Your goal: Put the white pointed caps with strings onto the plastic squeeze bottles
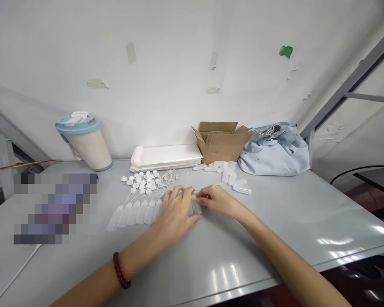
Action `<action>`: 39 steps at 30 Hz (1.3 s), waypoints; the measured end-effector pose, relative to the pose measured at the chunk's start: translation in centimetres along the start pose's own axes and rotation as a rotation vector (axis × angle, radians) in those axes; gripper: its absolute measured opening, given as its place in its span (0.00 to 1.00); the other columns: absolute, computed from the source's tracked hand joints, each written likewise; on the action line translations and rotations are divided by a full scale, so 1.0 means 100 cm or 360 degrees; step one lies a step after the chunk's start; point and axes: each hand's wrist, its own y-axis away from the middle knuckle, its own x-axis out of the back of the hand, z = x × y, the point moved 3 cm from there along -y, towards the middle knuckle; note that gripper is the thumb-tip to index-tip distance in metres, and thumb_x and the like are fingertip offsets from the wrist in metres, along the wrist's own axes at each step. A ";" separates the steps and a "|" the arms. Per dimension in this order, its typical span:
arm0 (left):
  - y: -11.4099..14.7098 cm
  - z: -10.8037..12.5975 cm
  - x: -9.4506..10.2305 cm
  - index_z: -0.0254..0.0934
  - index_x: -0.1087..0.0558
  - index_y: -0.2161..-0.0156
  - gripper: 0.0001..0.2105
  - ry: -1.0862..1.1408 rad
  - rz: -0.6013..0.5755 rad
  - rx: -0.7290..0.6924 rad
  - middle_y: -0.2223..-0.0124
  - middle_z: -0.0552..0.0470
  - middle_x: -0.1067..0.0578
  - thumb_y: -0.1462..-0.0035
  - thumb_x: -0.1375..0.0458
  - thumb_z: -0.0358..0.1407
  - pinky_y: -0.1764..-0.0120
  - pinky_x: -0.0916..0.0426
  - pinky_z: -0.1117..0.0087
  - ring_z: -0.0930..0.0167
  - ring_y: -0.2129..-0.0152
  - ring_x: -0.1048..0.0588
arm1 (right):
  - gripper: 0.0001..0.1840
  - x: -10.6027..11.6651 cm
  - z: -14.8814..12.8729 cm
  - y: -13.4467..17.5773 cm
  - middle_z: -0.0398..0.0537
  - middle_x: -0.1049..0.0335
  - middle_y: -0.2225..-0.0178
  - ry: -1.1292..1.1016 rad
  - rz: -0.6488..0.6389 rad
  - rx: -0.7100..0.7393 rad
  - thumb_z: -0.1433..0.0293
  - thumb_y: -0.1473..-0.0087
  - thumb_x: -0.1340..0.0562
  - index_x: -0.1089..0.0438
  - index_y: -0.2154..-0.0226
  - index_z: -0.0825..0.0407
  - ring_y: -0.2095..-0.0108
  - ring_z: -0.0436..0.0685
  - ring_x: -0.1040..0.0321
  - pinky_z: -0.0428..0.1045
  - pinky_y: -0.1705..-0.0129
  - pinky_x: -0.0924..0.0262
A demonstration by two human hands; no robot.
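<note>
A row of small translucent plastic bottles (pixel 142 213) lies side by side on the grey table, thin white cords trailing from their upper ends. My left hand (pixel 176 213) reaches across the right part of this row, fingers bent at the upper ends and thumb at the lower end of the last bottle (pixel 196 207). Close to that bottle's upper end, my right hand (pixel 218 200) has thumb and fingers pinched together; whatever is between them is hidden. Beyond the row are a heap of small white caps (pixel 144 181) and a bundle of white cords (pixel 167 179).
More loose bottles (pixel 229 175) lie right of the hands, before an open cardboard box (pixel 225 147). Behind the caps sits a stack of white packets (pixel 166 157). A lidded cup (pixel 87 145), a blurred-out object (pixel 56 209) and a cloth bag (pixel 275 151) flank the work.
</note>
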 end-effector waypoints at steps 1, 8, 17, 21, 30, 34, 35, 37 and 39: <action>0.000 0.000 0.000 0.36 0.39 0.51 0.22 -0.0004 -0.0005 -0.0001 0.49 0.44 0.29 0.49 0.37 0.36 0.53 0.40 0.54 0.57 0.50 0.36 | 0.11 0.000 0.000 0.000 0.45 0.30 0.77 0.0006 0.0000 0.0001 0.70 0.48 0.44 0.27 0.73 0.56 0.75 0.52 0.38 0.47 0.72 0.46; 0.001 0.001 -0.001 0.36 0.39 0.50 0.22 -0.0044 -0.0018 -0.0034 0.48 0.44 0.29 0.48 0.39 0.35 0.52 0.41 0.53 0.56 0.48 0.37 | 0.11 0.000 0.000 0.000 0.44 0.31 0.77 -0.0009 -0.0027 -0.0024 0.68 0.48 0.44 0.28 0.70 0.56 0.76 0.52 0.36 0.47 0.71 0.44; 0.002 0.001 0.002 0.36 0.37 0.50 0.21 -0.0004 0.0000 -0.0065 0.49 0.42 0.29 0.47 0.39 0.38 0.51 0.41 0.50 0.54 0.47 0.37 | 0.11 0.001 -0.003 0.001 0.45 0.30 0.77 -0.0042 -0.0060 -0.0024 0.67 0.48 0.43 0.28 0.69 0.56 0.76 0.51 0.35 0.46 0.72 0.42; -0.002 -0.016 0.021 0.35 0.35 0.50 0.18 0.0103 0.0111 -0.0004 0.49 0.41 0.29 0.42 0.46 0.43 0.51 0.40 0.49 0.55 0.48 0.36 | 0.11 0.008 -0.002 0.000 0.45 0.29 0.77 -0.0028 -0.0027 -0.0045 0.68 0.49 0.43 0.27 0.70 0.56 0.77 0.52 0.34 0.46 0.73 0.41; -0.023 -0.082 0.060 0.33 0.27 0.59 0.16 -0.0144 0.0151 -0.0063 0.56 0.43 0.23 0.43 0.57 0.30 0.53 0.35 0.56 0.59 0.54 0.31 | 0.10 0.056 0.020 -0.005 0.50 0.26 0.71 0.0291 0.0637 -0.0145 0.71 0.46 0.45 0.29 0.68 0.57 0.71 0.55 0.31 0.48 0.68 0.41; -0.038 -0.076 0.048 0.35 0.25 0.61 0.17 -0.0228 0.0051 -0.0256 0.54 0.47 0.24 0.46 0.56 0.25 0.53 0.36 0.60 0.61 0.53 0.31 | 0.10 0.066 0.035 -0.012 0.54 0.27 0.65 0.0541 0.0886 -0.0072 0.74 0.45 0.45 0.29 0.64 0.57 0.64 0.58 0.32 0.50 0.61 0.42; -0.041 -0.073 0.044 0.36 0.25 0.61 0.16 -0.0253 0.0026 -0.0299 0.54 0.47 0.24 0.46 0.55 0.25 0.53 0.36 0.60 0.62 0.53 0.32 | 0.10 0.066 0.038 -0.014 0.55 0.27 0.64 0.0607 0.0920 -0.0044 0.75 0.45 0.45 0.29 0.64 0.57 0.63 0.59 0.32 0.51 0.61 0.43; -0.048 -0.066 0.038 0.36 0.25 0.60 0.16 -0.0310 -0.0005 -0.0354 0.55 0.47 0.23 0.47 0.54 0.24 0.54 0.36 0.60 0.61 0.54 0.32 | 0.10 0.065 0.043 -0.017 0.57 0.28 0.62 0.0734 0.0957 0.0027 0.76 0.45 0.45 0.29 0.63 0.58 0.60 0.61 0.34 0.52 0.59 0.43; -0.052 -0.061 0.034 0.36 0.26 0.60 0.15 -0.0375 -0.0009 -0.0369 0.57 0.45 0.23 0.47 0.53 0.24 0.55 0.37 0.58 0.59 0.55 0.32 | 0.11 0.063 0.045 -0.020 0.57 0.29 0.60 0.0848 0.0954 0.0110 0.77 0.45 0.45 0.29 0.61 0.57 0.57 0.63 0.35 0.53 0.56 0.44</action>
